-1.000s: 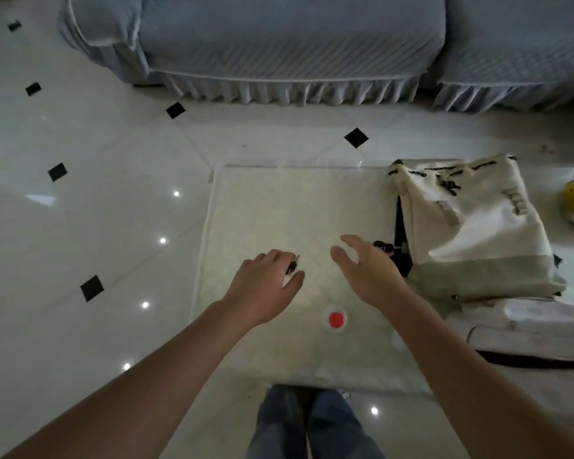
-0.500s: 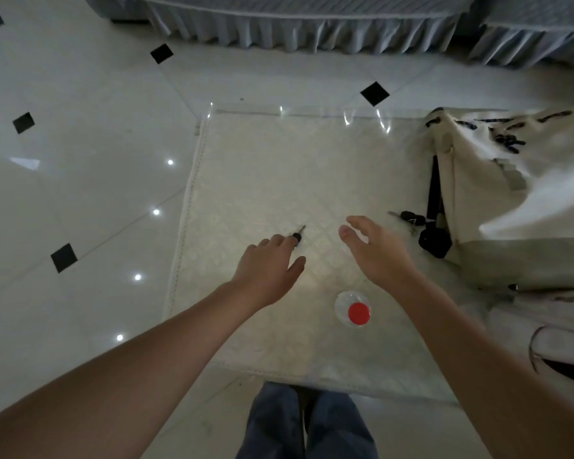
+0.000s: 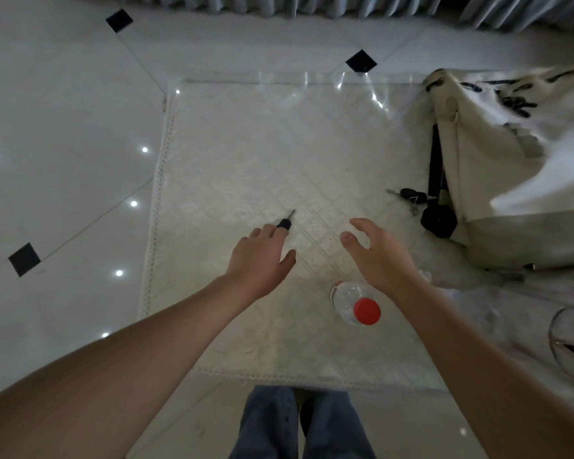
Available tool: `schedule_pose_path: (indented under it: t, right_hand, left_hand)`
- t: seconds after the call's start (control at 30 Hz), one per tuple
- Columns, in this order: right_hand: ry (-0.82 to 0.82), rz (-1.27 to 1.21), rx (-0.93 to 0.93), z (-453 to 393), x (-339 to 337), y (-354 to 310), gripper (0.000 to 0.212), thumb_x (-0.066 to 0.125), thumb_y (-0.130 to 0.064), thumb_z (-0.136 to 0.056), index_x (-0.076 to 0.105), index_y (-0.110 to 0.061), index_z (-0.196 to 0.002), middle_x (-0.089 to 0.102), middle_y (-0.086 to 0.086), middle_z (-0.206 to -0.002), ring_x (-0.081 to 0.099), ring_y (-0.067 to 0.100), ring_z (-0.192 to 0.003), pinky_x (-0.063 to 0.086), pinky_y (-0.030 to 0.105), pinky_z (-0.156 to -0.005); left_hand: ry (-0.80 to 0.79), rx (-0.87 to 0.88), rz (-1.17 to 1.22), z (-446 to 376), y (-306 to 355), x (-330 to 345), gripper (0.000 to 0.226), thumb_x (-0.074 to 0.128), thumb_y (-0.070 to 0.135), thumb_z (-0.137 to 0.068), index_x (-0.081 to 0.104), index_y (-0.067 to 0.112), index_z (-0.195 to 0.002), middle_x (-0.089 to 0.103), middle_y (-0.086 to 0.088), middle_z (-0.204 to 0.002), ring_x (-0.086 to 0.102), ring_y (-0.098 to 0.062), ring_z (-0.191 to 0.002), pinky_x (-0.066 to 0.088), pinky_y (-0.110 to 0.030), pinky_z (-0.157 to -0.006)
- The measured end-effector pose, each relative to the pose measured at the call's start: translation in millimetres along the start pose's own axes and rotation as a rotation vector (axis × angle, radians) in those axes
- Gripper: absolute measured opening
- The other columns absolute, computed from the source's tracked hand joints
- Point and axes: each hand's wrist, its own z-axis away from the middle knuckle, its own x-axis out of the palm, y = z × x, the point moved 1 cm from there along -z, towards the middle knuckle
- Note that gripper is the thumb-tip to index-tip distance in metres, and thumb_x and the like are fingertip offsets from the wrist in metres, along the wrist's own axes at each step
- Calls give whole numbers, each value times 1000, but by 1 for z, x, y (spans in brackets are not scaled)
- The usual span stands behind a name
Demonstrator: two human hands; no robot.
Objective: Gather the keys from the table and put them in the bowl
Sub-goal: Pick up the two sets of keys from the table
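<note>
A single key with a black head (image 3: pixel 286 222) lies on the white patterned table cover (image 3: pixel 246 154). My left hand (image 3: pixel 260 256) is palm down just behind it. The fingertips touch the key's head and the thumb is spread apart, so nothing is gripped. My right hand (image 3: pixel 378 256) hovers open and empty over the table's middle, fingers curved. A bunch of keys with black heads (image 3: pixel 408 195) lies farther right, against the bag. At the right edge a curved glass rim (image 3: pixel 555 329) shows, possibly the bowl; most of it is out of view.
A clear bottle with a red cap (image 3: pixel 365 309) stands just under my right wrist. A cream backpack (image 3: pixel 517 180) with black straps covers the table's right side. Pale items lie below it. The tiled floor lies to the left and a sofa's skirt at the top.
The view has tilted down and closer to the table. The single key, earlier tucked at my left fingers, now shows whole beyond the fingertips. My right hand stays open.
</note>
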Motion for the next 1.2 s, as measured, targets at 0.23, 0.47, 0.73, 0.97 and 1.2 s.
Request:
schedule_pose_path:
  t: [0.23,0.47,0.73,0.97,1.2]
  right_hand:
    - [55,-11,18,-14,0,16,49,46,-50,-94,49,-26,-136,56,1,-136,51,21,-121,38,33,-87]
    - [42,-8,11,-21,3,28,48,47,-48,-95,49,-23,-136,56,1,-136,52,21,-120,39,33,-89]
    - [12,4,9,-29,3,32,49,46,-47,-95,49,-22,-137,56,1,-136,50,21,-123,40,37,-93]
    - [17,3,4,-38,5,34,50,47,-47,-94,50,-21,-136,55,1,-137,51,21,-121,41,36,-93]
    - [24,15,11,-41,-3,40,51,46,-48,-94,48,-22,-138,56,0,-136,51,21,-120,41,33,-86]
  left_hand:
    - [-28,-7,-81,-34,2,16,46,52,36,-91,45,14,-131,47,-8,-125,49,-26,-108,45,-37,-78]
    - [-75,-86,-30,-47,8,35,45,54,28,-91,44,13,-132,48,-9,-127,45,-27,-114,42,-36,-78]
    - [-91,-111,-154,-43,4,44,44,55,16,-86,41,17,-127,44,-9,-123,45,-27,-108,37,-33,-67]
    - [-85,-110,-56,-48,6,48,27,49,12,-87,52,14,-113,53,-7,-113,51,-26,-103,37,-34,-63]
    - [122,-4,137,-62,31,36,8,49,11,-87,51,15,-93,60,-2,-89,53,-23,-84,36,-33,-58]
